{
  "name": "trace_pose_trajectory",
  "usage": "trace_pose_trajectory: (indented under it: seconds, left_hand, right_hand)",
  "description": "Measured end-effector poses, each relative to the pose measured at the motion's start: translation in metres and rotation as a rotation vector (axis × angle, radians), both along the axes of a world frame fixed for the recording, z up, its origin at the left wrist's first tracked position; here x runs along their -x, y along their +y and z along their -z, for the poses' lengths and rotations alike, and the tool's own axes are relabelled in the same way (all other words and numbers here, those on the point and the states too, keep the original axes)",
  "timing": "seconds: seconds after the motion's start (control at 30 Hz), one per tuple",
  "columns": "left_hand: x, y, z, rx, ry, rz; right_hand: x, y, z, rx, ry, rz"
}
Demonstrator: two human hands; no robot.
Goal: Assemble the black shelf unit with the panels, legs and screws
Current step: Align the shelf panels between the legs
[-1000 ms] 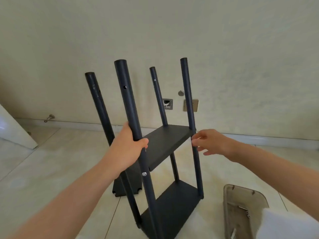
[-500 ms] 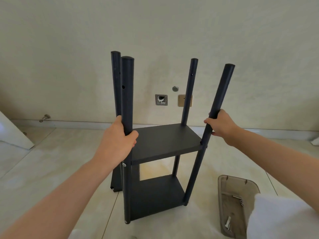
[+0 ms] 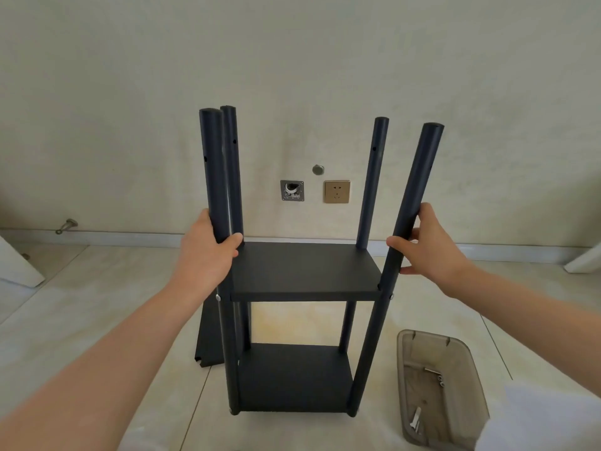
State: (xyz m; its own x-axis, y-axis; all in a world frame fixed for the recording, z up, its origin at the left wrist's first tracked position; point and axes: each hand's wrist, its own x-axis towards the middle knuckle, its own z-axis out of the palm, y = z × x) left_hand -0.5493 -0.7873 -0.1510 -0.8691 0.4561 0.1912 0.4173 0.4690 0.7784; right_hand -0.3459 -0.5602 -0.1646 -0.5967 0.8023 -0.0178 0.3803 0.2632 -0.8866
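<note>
A: Black shelf unit, four round legs and two flat panels. Position?

B: Upright on pale tiled floor, feet down. Upper flat black panel fixed about halfway up the legs, lower flat black panel close to the feet. Silver screw heads showing on both near legs at upper-panel level.

A: Left hand?

B: Wrapped round the near-left black leg of the unit, just above the upper panel, thumb across the front.

A: Right hand?

B: Curled round the near-right black leg, also just above the upper panel, reaching in from the unit's right side. Leg slanted in view, top further right than foot.

A: Loose parts?

B: Spare flat black panel just behind the unit's left side, notched corner visible; lying flat or propped, cannot tell. Translucent grey-brown plastic tray on the floor right of the unit, near its feet but apart. Few silver screws inside the tray.

A: Beyond the unit?

B: Gold wall socket, seen between the far legs.
</note>
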Motion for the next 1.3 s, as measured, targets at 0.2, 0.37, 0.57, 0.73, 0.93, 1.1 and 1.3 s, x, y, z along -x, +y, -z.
trace_pose_trajectory:
  seconds: [0.2,0.37,0.57,0.73,0.93,1.1,1.3]
  left_hand:
    - [-0.002,0.023,0.011,0.005,0.026,0.068]
    - [-0.002,0.035,0.02,0.063,0.013,0.089]
    - [-0.003,0.041,0.025,0.085,0.008,0.086]
    - [0.0,0.036,0.027,0.053,-0.064,0.079]
    - [-0.001,0.03,0.031,0.044,-0.101,0.085]
    - [-0.001,0.025,0.033,0.088,-0.095,0.106]
    - [0.002,0.015,0.037,0.159,-0.093,0.123]
  right_hand:
    - [-0.024,0.009,-0.001,-0.052,-0.011,0.059]
    - [-0.036,0.017,0.001,-0.131,-0.051,0.051]
    - [-0.038,0.022,0.005,-0.179,-0.053,0.067]
    - [-0.034,0.02,0.01,-0.187,-0.033,0.06]
    - [-0.031,0.021,0.013,-0.219,-0.037,0.068]
    - [-0.03,0.02,0.015,-0.264,-0.1,0.048]
    - [-0.041,0.011,0.021,-0.31,-0.182,0.01]
